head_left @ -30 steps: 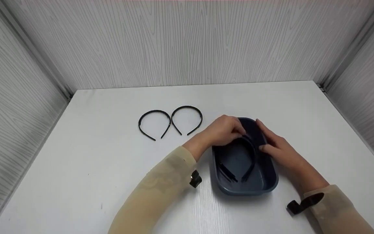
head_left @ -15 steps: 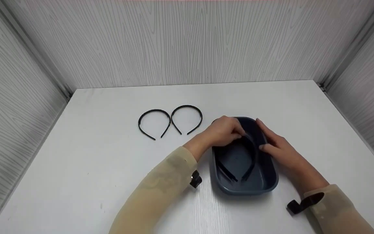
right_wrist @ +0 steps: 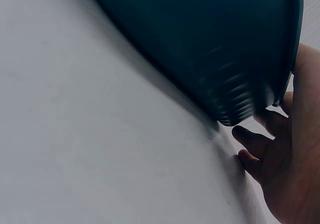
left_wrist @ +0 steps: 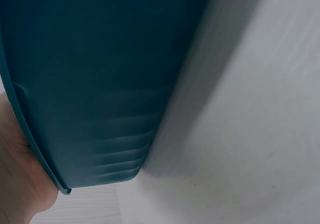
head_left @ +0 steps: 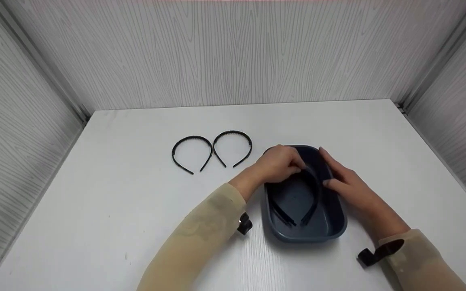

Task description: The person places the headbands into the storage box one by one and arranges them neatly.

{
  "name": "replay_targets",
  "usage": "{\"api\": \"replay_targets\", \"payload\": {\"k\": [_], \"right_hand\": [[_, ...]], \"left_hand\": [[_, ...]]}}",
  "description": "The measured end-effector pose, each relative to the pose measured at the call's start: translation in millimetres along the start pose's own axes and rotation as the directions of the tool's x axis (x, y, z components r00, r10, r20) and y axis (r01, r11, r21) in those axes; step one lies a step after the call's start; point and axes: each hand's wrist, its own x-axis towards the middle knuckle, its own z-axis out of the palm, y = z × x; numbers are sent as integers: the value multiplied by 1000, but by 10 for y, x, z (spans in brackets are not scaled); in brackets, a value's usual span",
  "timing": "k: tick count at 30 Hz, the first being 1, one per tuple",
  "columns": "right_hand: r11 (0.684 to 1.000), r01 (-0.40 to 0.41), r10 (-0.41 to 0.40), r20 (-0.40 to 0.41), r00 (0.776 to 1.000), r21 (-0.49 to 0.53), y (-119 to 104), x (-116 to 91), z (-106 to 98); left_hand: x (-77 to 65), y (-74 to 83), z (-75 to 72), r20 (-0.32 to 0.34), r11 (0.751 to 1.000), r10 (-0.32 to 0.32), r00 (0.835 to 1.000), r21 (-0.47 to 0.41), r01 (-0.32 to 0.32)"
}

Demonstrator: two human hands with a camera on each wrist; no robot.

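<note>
Pinching the headband (head_left: 317,196) by its arch

Left grip (head_left: 280,163), fingers curled tight, holds it inside the tub (head_left: 306,239), right of frame centre; right grip (head_left: 348,188) clasps the rim. Probably light, springy, smooth plastic; the arch seems the best hold.

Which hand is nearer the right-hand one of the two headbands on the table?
Left. The left hand reaches over the bin's left rim, just right of that headband; the right hand is farther, at the bin's opposite side.
</note>
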Motion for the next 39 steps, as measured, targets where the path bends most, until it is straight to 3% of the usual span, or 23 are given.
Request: {"api": "replay_targets", "payload": {"k": [22, 30, 35, 39], "right_hand": [[1000, 4, -4, 6, 1000, -6, 23, 2, -4], [1000, 1, -2, -6, 1000, -24, -9, -9, -3], [1000, 4, -5, -6, 1000, -22, -4, -10, 1], [1000, 19, -19, -8, 1000, -21, 24, -2, 12]], "left_hand": [[21, 2, 12, 12, 1000, -27, 1000, -8, 27], [2, 11, -18, 18, 1000, 3, 1000, 0, -3], [-32, 14, -100, -21, 999, 42, 999, -28, -43], [-121, 2, -266, -88, 995, 62, 994, -73, -69]]}}
